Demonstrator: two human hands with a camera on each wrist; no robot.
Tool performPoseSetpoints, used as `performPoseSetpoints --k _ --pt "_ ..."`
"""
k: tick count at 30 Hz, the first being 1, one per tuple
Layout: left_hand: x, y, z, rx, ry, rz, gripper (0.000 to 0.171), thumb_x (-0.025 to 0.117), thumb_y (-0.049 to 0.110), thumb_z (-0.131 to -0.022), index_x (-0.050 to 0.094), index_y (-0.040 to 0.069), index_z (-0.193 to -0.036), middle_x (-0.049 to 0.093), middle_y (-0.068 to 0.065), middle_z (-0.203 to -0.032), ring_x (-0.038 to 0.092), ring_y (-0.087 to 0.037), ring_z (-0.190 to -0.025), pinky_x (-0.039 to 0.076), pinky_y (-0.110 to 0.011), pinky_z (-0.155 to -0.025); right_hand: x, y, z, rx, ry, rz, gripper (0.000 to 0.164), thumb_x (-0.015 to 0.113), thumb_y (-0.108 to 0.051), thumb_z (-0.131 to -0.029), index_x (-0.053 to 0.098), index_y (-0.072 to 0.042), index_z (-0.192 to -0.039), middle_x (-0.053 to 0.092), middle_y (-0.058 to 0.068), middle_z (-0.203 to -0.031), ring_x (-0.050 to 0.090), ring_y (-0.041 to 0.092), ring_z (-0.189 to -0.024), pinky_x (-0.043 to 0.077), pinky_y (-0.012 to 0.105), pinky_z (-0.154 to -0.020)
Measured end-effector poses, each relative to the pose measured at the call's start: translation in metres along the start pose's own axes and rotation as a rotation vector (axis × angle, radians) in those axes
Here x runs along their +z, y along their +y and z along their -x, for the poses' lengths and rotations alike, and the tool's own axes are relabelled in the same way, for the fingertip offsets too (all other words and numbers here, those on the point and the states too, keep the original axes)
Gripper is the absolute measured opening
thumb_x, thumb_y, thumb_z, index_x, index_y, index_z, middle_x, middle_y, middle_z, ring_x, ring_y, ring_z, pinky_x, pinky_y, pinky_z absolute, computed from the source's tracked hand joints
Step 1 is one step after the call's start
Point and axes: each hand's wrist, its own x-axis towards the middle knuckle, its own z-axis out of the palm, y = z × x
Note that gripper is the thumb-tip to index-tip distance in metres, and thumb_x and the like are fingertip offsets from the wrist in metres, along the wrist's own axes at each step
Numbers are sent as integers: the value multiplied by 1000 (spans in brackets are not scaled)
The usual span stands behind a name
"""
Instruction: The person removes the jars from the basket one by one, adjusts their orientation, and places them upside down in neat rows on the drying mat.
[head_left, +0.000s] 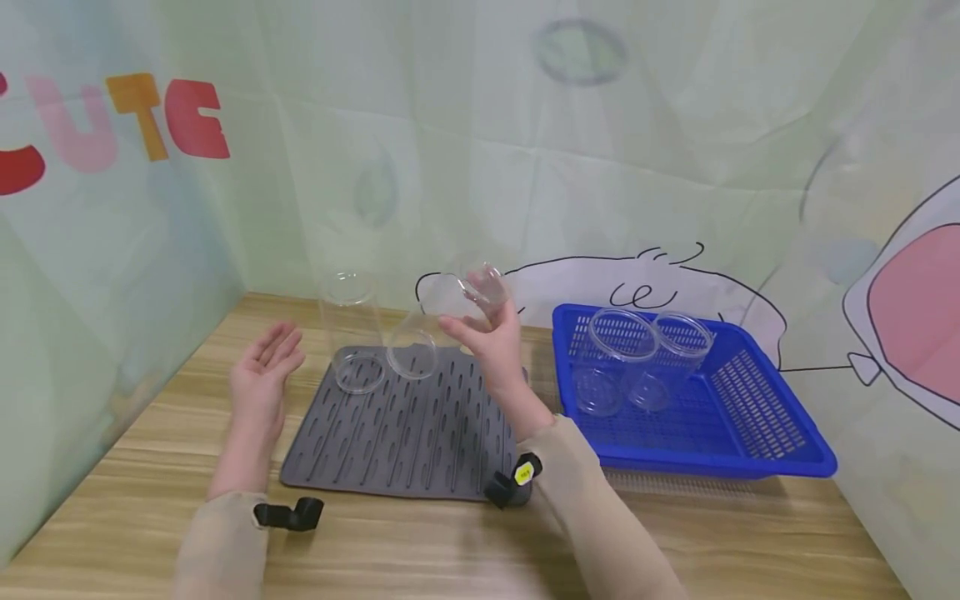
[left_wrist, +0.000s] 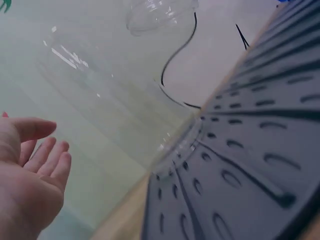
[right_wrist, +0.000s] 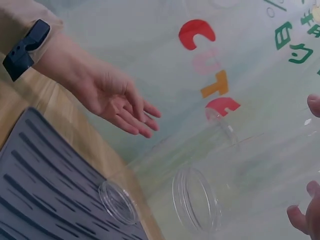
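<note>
My right hand point(head_left: 491, 337) grips a clear plastic cup point(head_left: 429, 315) near its base, above the drying mat. The cup is tilted, its round mouth facing down and to the left; in the right wrist view its rim point(right_wrist: 215, 212) shows, with fingertips point(right_wrist: 314, 189) at the frame's right edge. Another clear cup point(head_left: 352, 329) stands mouth down on the back left of the grey mat point(head_left: 420, 450). Left of that cup, my left hand point(head_left: 262, 371) is held palm up with relaxed fingers, apart from it and holding nothing.
On the right of the wooden table point(head_left: 420, 550) sits a blue plastic basket point(head_left: 750, 392). Two clear cups stand mouth up in it, a left one point(head_left: 600, 387) and a right one point(head_left: 678, 354). A printed curtain point(head_left: 450, 167) hangs behind and on the left.
</note>
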Motion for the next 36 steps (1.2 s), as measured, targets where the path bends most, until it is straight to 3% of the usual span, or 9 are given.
performPoseSetpoints --k 2,5,7,12,21,30,36 --pt "-9 -5 -4 -70 -1 -88 58 48 -15 -93 37 1 -147 54 -5 -140 58 -5 -121 51 -9 -91 3 4 -2 12 -3 54 88 78 1 -75 33 -9 -150 47 15 -147 46 31 -132 44 49 -107" --pt "-21 -11 -9 -125 -40 -227 63 46 -11 -95 24 2 -153 31 -13 -158 41 -12 -140 45 -8 -98 7 9 -4 25 -4 153 88 79 0 -75 34 -10 -150 47 12 -146 45 31 -133 42 49 -110" --pt "-28 -14 -10 -145 -74 -317 65 46 -10 -96 19 2 -154 21 -18 -160 32 -19 -146 43 -6 -98 9 14 -4 35 -8 218 88 79 -2 -75 34 -11 -150 47 11 -145 45 30 -133 42 47 -110" --pt "-39 -23 -12 -184 -115 -468 68 47 -9 -95 16 2 -155 19 -19 -160 26 -26 -148 40 -9 -103 11 27 -6 59 -43 331 89 81 -6 -75 35 -13 -150 47 8 -147 46 31 -133 41 48 -110" --pt "-47 -30 -13 -248 -205 -532 71 41 -12 -93 9 0 -155 14 -21 -161 20 -33 -149 31 -25 -117 12 52 -9 121 -84 382 95 84 -14 -74 31 -15 -153 45 4 -150 45 28 -133 42 46 -111" --pt "-45 -33 -9 -276 -256 -521 73 41 -15 -92 5 -1 -155 12 -23 -161 18 -36 -148 38 -17 -109 19 61 -11 151 -87 413 99 86 -16 -72 30 -16 -153 46 1 -149 46 23 -132 42 44 -110" --pt "-45 -36 -11 -308 -273 -514 75 40 -17 -91 4 -2 -155 12 -24 -161 19 -36 -148 39 -15 -108 21 62 -14 173 -114 421 97 87 -17 -72 32 -25 -152 45 -2 -150 46 20 -133 41 44 -112"
